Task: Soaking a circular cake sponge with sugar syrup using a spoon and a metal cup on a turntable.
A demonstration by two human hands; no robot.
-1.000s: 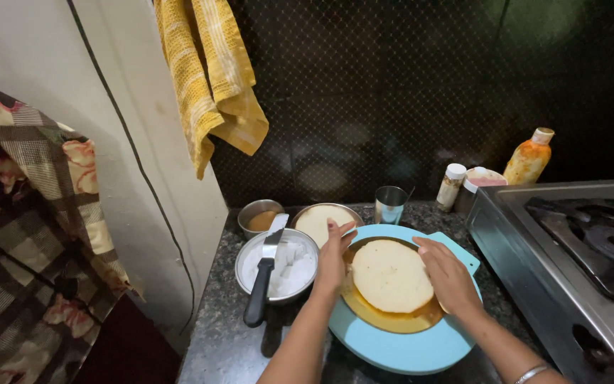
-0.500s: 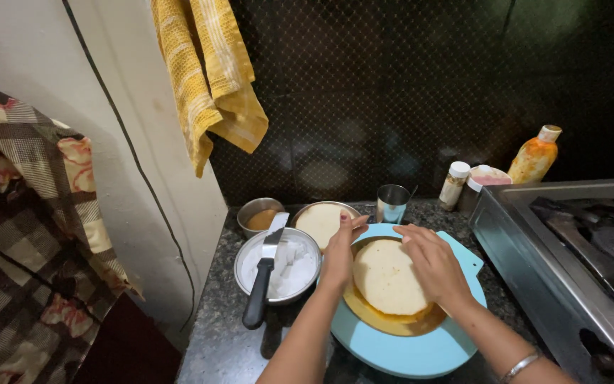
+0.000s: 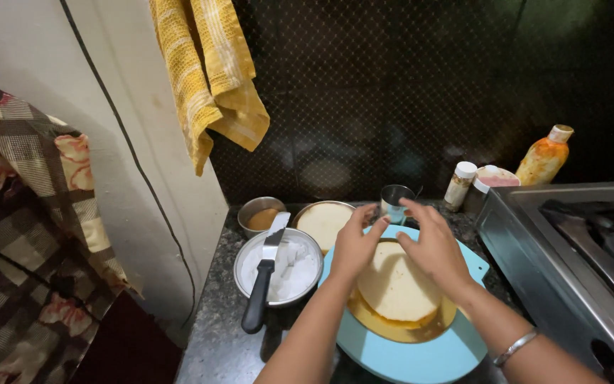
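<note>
A round pale cake layer lies on a gold cake board, which rests on a light blue round board. My left hand rests flat on the cake's far left edge. My right hand covers its far right edge, fingers spread, a bangle on the wrist. Neither hand grips anything. Left of the cake stands a steel bowl of white cream with a black-handled palette knife lying across it.
Behind the cake are a second cake layer in a tin, a small steel bowl of brown liquid, a steel cup, a spice jar and an orange bottle. A gas stove stands right. A yellow towel hangs above.
Both hands have slid from the cake's sides toward its far edge and come closer together. The cake stays on its board.
</note>
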